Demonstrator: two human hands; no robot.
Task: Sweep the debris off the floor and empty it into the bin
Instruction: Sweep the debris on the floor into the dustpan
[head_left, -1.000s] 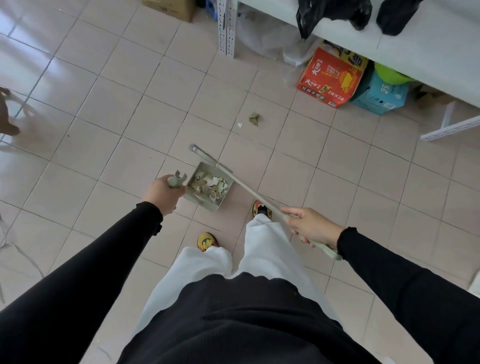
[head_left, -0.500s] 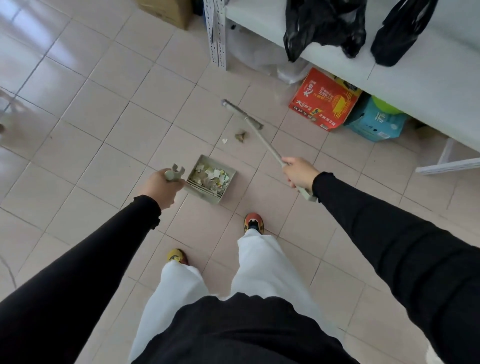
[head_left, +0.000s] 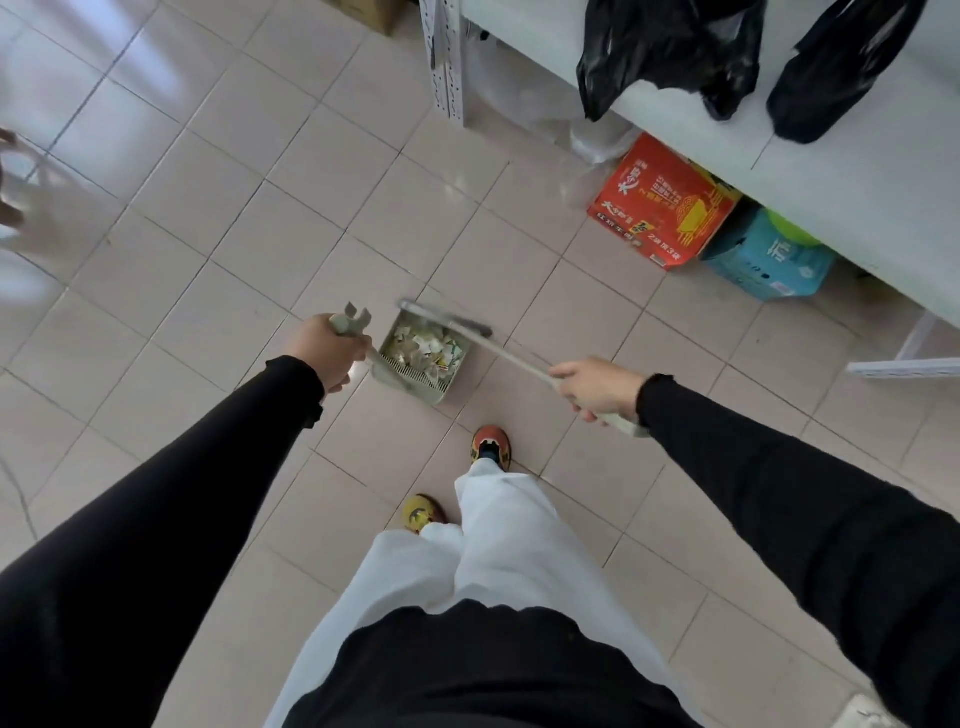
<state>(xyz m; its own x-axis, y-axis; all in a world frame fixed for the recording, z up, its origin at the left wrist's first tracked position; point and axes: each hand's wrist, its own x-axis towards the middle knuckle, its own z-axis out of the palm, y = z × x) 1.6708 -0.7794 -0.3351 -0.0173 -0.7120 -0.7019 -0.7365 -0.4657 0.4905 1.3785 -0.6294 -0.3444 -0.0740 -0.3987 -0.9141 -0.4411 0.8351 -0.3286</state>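
1. Left hand (head_left: 327, 347): fingers wrapped tight around the grey-green plastic handle of the dustpan (head_left: 423, 358). The forked handle tip sticks up past the knuckles.
2. Dustpan: a small grey-green plastic pan with a comb edge on the near side, down at the pink tiled floor (head_left: 218, 218), just ahead of the person's feet. Can't tell if it's resting on the tiles or held just above.
3. Debris (head_left: 427, 349): white and pale yellow paper scraps, piled inside the pan and covering most of its bottom.
4. Right hand (head_left: 595, 387): fingers closed around the pale, long, thin broom handle (head_left: 511, 358), near its upper end. The handle butt pokes out behind the wrist.
5. Broom handle runs diagonally from the right hand down-left to the far rim of the pan. Broom head (head_left: 441, 316) is a blurred grey bar lying along that far rim, over or against the scraps; exact contact unclear.
6. Both arms are in black sleeves, with white trousers below and two yellow-orange shoes behind the pan.
7. Background: a red cardboard box (head_left: 662, 205) and a blue package (head_left: 769, 262) sit on the floor under a white shelf (head_left: 857, 171), well apart from the pan. Two black plastic bags lie on the shelf.
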